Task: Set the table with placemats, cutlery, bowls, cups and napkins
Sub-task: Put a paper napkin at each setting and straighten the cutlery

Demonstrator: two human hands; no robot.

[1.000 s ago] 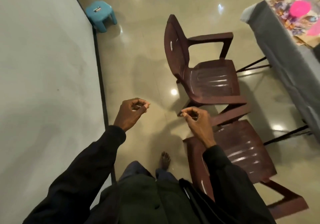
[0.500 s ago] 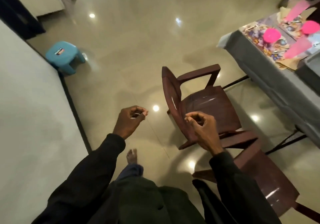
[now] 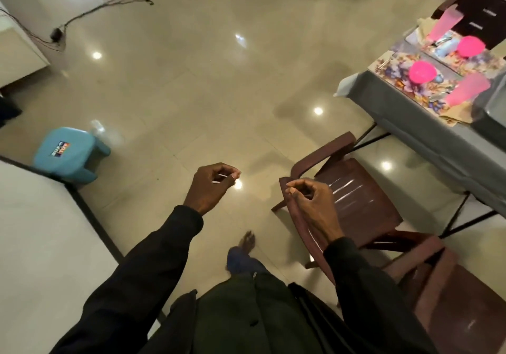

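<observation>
**While the table waits at the right edge, both hands hang curled in mid-air**

Though nothing is being carried that can be made out, the hazards can be read from left to right. A blue stool (image 3: 68, 150) sits by the wall's dark skirting, and loose cables (image 3: 90, 11) trail over the glossy floor beyond it. A wide turn that way could likely snag a bare foot (image 3: 247, 241).

The left hand (image 3: 209, 189) is raised with its fingers curled and its thumb against the forefinger. A pale sliver shows inside the curl, and I cannot tell whether that is something pinched or only glare. The right hand (image 3: 312, 203) is clenched loosely, thumb to fingertips, with nothing visible in it. It hovers over the back of the nearer brown chair (image 3: 356, 197), and a second chair (image 3: 451, 299) crowds in beside that. A quick step toward the table could knock a shin or a sleeve on them.

The table (image 3: 410, 123), under a grey cloth, is well apart from both hands. On it lie floral placemats (image 3: 394, 66), each bearing a pink bowl (image 3: 423, 71) and a tall pink cup (image 3: 468, 90). Cutlery and napkins are too blurred to confirm. The nearest placemat lies right at the table's corner, so a brushing arm could probably drag it off, and the narrow cups look easy to topple.
</observation>
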